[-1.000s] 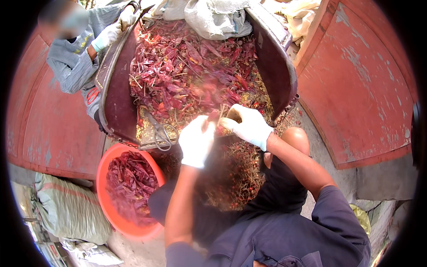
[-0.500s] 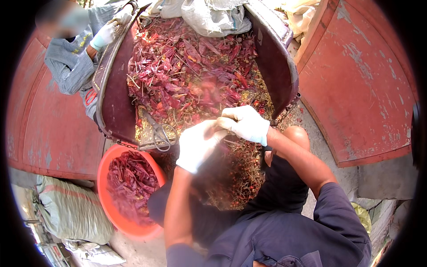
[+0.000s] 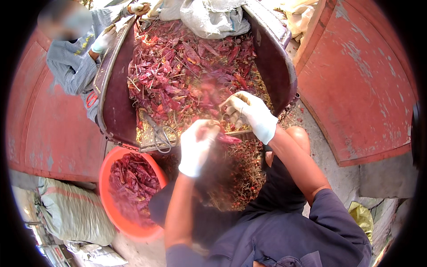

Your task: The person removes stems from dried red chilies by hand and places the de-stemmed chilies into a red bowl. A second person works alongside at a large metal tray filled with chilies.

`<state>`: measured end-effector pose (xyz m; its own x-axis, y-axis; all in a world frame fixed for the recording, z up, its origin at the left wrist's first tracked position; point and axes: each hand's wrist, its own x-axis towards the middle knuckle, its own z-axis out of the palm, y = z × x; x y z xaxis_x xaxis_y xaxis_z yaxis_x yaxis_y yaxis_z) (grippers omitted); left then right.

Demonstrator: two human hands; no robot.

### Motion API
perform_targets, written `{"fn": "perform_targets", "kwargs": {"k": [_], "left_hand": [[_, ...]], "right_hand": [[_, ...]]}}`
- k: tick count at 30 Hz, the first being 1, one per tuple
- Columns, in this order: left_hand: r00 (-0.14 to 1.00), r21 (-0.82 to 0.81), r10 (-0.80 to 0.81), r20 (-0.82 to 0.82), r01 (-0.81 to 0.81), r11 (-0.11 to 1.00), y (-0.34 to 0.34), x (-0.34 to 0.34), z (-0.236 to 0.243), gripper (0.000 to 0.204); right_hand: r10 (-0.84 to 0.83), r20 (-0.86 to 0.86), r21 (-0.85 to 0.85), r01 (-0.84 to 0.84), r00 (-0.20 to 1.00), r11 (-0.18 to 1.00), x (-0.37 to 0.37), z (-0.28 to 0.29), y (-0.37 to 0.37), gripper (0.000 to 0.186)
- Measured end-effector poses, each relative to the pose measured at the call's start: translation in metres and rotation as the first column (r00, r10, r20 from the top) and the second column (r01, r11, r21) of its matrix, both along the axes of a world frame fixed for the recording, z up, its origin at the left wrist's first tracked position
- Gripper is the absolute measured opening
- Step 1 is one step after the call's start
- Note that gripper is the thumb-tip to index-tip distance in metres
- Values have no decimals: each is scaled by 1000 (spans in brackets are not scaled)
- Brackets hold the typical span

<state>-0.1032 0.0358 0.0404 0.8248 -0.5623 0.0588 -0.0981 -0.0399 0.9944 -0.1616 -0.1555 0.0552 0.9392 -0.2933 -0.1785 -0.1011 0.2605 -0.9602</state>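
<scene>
Red pepper [image 3: 229,139] sits mid-frame, pinched in the gloved left hand [image 3: 196,149]. Right hand [image 3: 253,113] is up and right of it, fingers bent, can't tell if gripping anything. Scissors [image 3: 156,128] left of centre, orange tub [image 3: 105,182] lower left.

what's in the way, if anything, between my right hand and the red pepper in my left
Nothing visible: between the right hand and the red pepper sticking out of the left hand there is just a small gap, with the cart bed's front edge showing behind it.
</scene>
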Motion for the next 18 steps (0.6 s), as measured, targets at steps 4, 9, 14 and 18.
{"fn": "perform_targets", "kwargs": {"k": [4,9,14,18], "left_hand": [[1000,-5,26,9,-26,1000,4,5,2,16],[1000,36,20,-15,-20,999,5,3,8,22],[992,-44,31,-125,-37,998,7,7,9,25],[993,16,116,-11,-116,993,7,7,7,18]], "right_hand": [[71,-21,-392,-73,997,917,-16,2,4,36],[169,36,-867,-53,985,495,-23,13,21,33],[193,-51,-796,-156,980,585,-29,2,19,26],[155,-102,-731,-179,983,658,-35,10,17,23]]}}
